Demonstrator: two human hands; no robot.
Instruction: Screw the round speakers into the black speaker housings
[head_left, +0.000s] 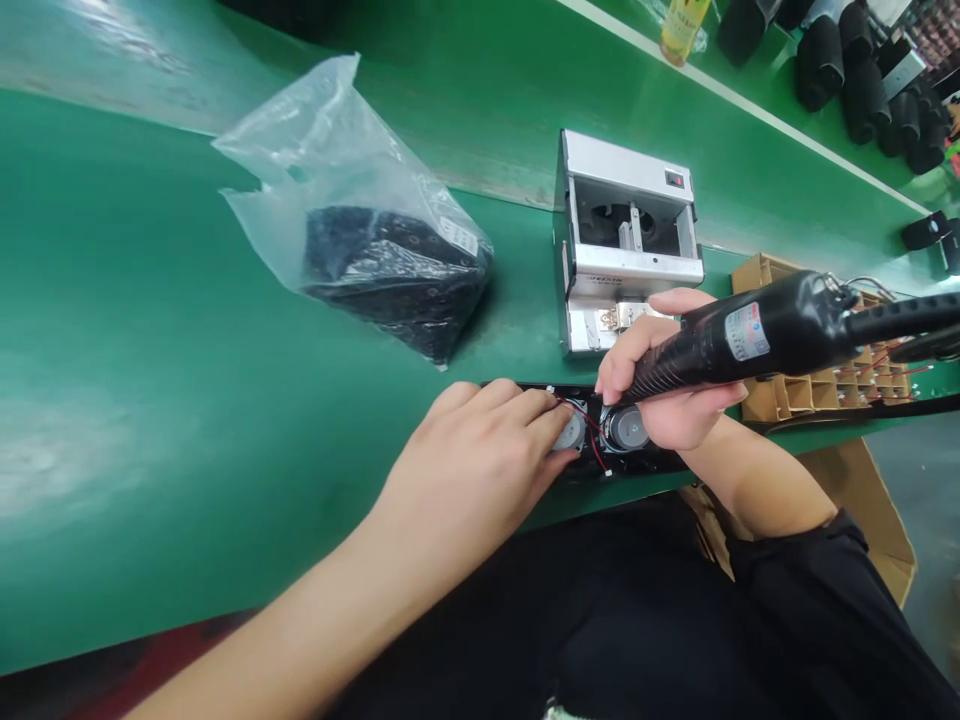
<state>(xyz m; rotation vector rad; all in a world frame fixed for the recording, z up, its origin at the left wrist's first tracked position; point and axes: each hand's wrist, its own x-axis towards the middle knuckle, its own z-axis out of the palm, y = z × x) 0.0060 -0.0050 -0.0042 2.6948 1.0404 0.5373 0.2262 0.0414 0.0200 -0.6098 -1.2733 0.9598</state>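
Right hand is gripping a corded black power screwdriver, fingers closing round the ribbed barrel, tip hidden; probably being held low for control near the right speaker. Left hand is curling over the left speaker, presumably steadying it; can't tell if the fingers are pinching or just pressing. Both round, grey-backed speakers are sitting in a long black housing near the bench edge, seemingly for easy reach, thin red wires crossing between. Smooth silver metal box is standing just behind. Crinkly translucent plastic bag is holding dark contents; stiff brown cardboard divider tray is sitting right, on glossy green bench.
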